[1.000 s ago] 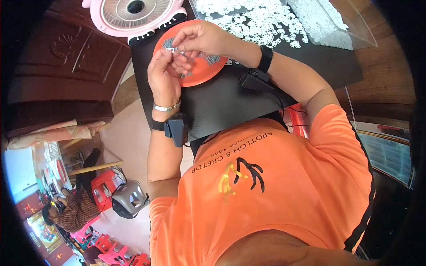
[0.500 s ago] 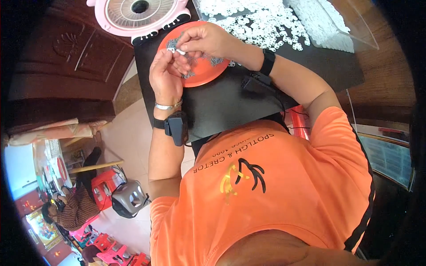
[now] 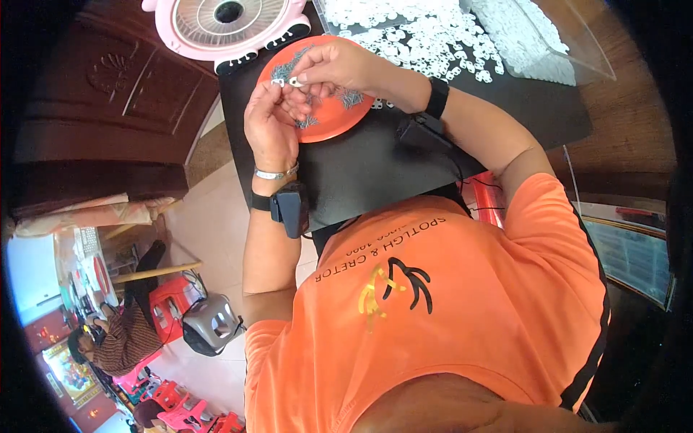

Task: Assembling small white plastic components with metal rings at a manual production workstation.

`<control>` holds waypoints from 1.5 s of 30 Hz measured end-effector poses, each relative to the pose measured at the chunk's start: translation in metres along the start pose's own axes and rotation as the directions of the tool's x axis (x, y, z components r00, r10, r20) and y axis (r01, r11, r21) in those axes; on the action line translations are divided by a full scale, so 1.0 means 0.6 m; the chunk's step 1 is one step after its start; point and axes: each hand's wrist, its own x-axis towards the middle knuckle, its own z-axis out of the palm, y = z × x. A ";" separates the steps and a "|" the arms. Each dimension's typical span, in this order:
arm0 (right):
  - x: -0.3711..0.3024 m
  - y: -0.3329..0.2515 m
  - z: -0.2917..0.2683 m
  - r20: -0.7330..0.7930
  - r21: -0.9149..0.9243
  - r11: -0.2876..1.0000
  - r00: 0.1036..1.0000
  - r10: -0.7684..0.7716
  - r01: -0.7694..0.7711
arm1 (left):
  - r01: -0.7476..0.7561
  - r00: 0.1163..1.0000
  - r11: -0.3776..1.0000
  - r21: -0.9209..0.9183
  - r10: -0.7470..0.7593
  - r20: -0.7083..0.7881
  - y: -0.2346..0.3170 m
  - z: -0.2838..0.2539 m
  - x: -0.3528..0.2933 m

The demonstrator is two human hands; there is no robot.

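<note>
Over a round orange-red plate (image 3: 333, 124), my two hands meet at a small white plastic clip (image 3: 278, 82). My left hand (image 3: 268, 123) is closed, pinching it between thumb and fingertips. My right hand (image 3: 341, 65) comes in from the right with its thumb and forefinger closed at the clip's right end. A dark hole shows in the white plastic there; whether it is one piece or two joined ones is too small to tell. Thin grey metal screws or pins (image 3: 351, 98) lie in heaps on the plate, partly hidden under my hands.
Many white clips (image 3: 455, 50) are spread over the black table (image 3: 375, 173), beside a clear bin (image 3: 538, 50) full of white pieces. A pink fan (image 3: 229, 36) stands at the far left edge. At left, another person (image 3: 130, 335) sits by red stools (image 3: 170, 310).
The right end of the white clip has turned slightly, so its hole now shows. My right fingers have shifted a little; both hands stay over the plate.
</note>
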 end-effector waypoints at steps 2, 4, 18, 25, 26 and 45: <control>0.004 0.008 -0.004 0.007 0.166 0.985 0.999 0.050 -0.051 | 0.025 0.999 0.997 -0.067 -0.027 -0.038 0.000 -0.001 0.000; 0.005 0.007 -0.005 0.002 0.187 0.981 0.999 0.049 -0.049 | 0.025 0.999 0.998 -0.059 -0.028 -0.041 0.002 -0.004 0.001; 0.000 0.006 0.006 -0.087 -0.097 0.988 0.987 -0.132 0.123 | 0.004 0.999 0.998 0.061 -0.001 -0.045 -0.001 0.005 -0.002; 0.001 0.008 0.004 0.025 -0.336 0.885 0.942 -0.334 0.322 | 0.079 0.994 0.997 -0.021 -0.080 -0.068 0.002 -0.005 0.000; 0.002 0.010 0.003 0.052 -0.301 0.892 0.940 -0.339 0.338 | 0.092 0.994 0.995 -0.027 -0.093 -0.052 0.003 -0.006 0.001; 0.002 -0.004 -0.002 0.062 -0.145 0.933 0.944 -0.323 0.329 | 0.094 0.995 0.989 -0.112 -0.090 0.037 0.004 -0.003 -0.001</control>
